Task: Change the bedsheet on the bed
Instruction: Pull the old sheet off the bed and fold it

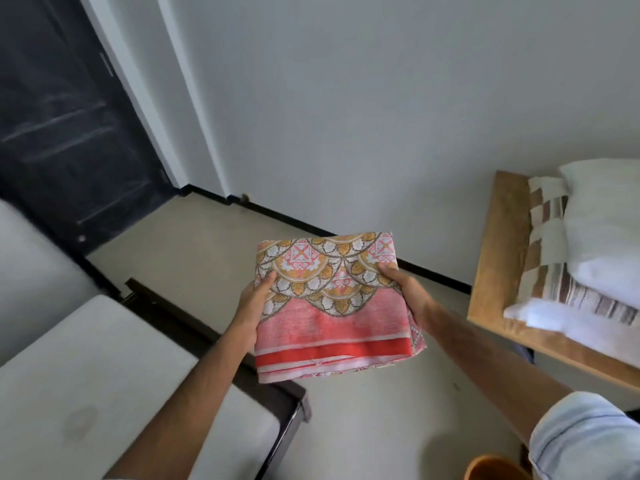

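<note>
Fingers of left hand (250, 308) and right hand (408, 292) are curling round the folded pink-orange patterned cotton bedsheet (330, 306), holding it over the floor. White bare mattress (104, 368) is lying stripped at left; spreading and tucking look still undone.

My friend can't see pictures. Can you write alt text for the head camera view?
Two hands, left hand and right hand, hold a folded pink patterned bedsheet above the floor. A bare mattress lies left; pillows sit on a wooden table right.
</note>
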